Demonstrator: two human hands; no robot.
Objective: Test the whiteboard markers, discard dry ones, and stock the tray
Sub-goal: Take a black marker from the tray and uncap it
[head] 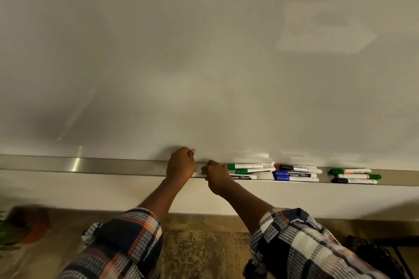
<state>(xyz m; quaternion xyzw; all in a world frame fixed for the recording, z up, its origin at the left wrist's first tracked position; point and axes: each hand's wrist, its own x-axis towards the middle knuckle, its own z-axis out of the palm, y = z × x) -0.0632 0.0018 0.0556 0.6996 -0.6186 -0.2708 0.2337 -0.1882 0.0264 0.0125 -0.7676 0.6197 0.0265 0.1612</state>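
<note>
Whiteboard tray (113, 165), left hand (180, 162), right hand (216, 173) hiding marker (196, 174), grip unclear

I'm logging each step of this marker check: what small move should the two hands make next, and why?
Probably pull the hands apart to uncap the marker. The left hand and right hand both seem to curl round its white barrel at the tray, the whiteboard above shows no test stroke, and the other markers lie capped further right.
</note>
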